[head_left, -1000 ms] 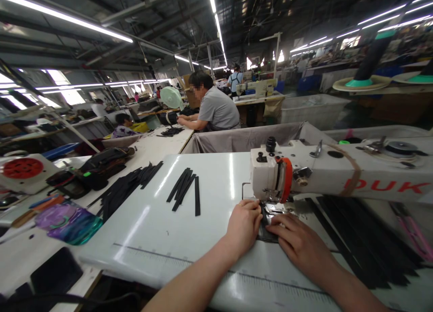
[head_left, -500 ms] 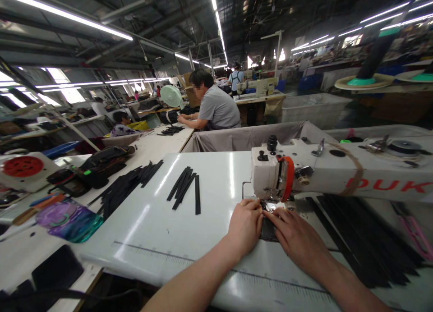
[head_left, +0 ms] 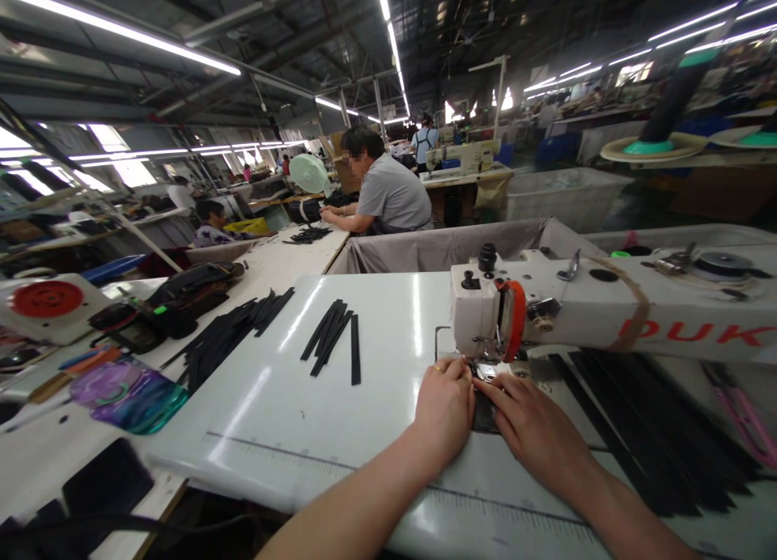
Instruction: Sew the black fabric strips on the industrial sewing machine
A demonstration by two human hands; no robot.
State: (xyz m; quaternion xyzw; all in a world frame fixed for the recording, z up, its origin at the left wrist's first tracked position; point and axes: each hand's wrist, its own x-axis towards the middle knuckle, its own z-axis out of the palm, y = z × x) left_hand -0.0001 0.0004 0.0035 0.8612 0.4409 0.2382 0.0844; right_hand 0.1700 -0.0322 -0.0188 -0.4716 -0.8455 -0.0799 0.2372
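Both hands meet under the head of a white sewing machine (head_left: 479, 301) with an orange-red guard. My left hand (head_left: 446, 402) is closed, its fingers bent and pressed together just left of the presser foot (head_left: 486, 371). Close to the needle on the other side, my right hand (head_left: 528, 418) has its thumb and fingertips pressed down and together. A black fabric strip (head_left: 484, 414) shows in the gap between the hands; fingers cover most of it. Several short black strips (head_left: 331, 337) lie on the pale machine table, left of my hands.
Long black strips (head_left: 649, 430) fan out under the machine arm, beside pink-handled scissors (head_left: 744, 414). Another heap of black strips (head_left: 234, 337) lies leftward, near a purple-and-teal pouch (head_left: 130, 394). A ruler scale (head_left: 291, 455) runs along the front edge. A co-worker (head_left: 392, 188) sits ahead.
The view has shifted very slightly. My left hand has edged a little to the right; my right hand stays almost in place beside the needle.
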